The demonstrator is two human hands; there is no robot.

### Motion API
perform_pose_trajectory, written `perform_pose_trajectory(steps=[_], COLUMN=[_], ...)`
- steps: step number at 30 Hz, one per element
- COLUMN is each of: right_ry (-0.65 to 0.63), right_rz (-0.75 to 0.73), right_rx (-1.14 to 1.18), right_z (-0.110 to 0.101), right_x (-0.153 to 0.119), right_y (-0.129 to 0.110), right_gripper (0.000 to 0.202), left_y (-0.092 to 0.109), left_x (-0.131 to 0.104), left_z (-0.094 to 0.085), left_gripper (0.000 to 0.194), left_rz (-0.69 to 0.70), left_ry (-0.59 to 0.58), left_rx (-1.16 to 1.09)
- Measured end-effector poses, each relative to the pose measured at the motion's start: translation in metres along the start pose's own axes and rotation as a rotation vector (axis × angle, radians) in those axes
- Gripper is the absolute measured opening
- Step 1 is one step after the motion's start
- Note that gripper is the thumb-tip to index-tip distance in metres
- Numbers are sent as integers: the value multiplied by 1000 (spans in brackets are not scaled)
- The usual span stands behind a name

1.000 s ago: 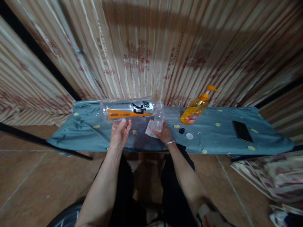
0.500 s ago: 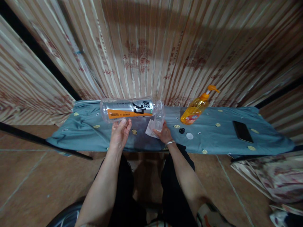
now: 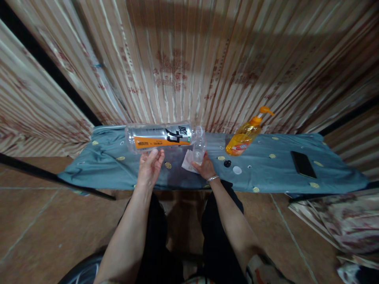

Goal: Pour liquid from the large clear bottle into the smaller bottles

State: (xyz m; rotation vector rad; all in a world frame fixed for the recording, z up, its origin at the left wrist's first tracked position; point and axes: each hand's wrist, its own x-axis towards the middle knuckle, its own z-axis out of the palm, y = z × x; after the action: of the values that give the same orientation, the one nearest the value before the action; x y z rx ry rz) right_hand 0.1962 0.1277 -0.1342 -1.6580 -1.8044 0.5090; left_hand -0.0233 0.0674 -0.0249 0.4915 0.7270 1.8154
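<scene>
My left hand (image 3: pixel 150 169) holds a large clear plastic bottle (image 3: pixel 160 136) on its side, thumb against its lower edge. The bottle wears a silver and orange label, and its neck points right. My right hand (image 3: pixel 206 167) is closed around a smaller clear plastic bottle (image 3: pixel 199 148), which stands nearly upright, tilted slightly. The big bottle's neck meets the small one's top; whether they touch is hard to make out. A white tissue (image 3: pixel 188 161) shows beside the small bottle's base, by my right fingers; whether I grip it is unclear.
On the blue patterned cloth (image 3: pixel 100 165) stands an orange pump bottle (image 3: pixel 243 138) to the right. A small black cap (image 3: pixel 227 163) and a white disc (image 3: pixel 237 170) lie before it. Farther right rests a black phone (image 3: pixel 303 164). A pleated curtain (image 3: pixel 189 59) hangs behind.
</scene>
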Motion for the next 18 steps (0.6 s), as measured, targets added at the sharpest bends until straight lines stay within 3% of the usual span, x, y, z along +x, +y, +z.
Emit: perform_pose_trajectory(steps=[18], right_ry=[12], right_rz=[-1], right_rx=[42], right_z=[0], right_x=[0], right_y=[-1], right_gripper=[83], left_y=[-1], left_x=[1], left_z=[-2], left_gripper=[44], left_rz=[12], left_ry=[-13], left_rx=[23])
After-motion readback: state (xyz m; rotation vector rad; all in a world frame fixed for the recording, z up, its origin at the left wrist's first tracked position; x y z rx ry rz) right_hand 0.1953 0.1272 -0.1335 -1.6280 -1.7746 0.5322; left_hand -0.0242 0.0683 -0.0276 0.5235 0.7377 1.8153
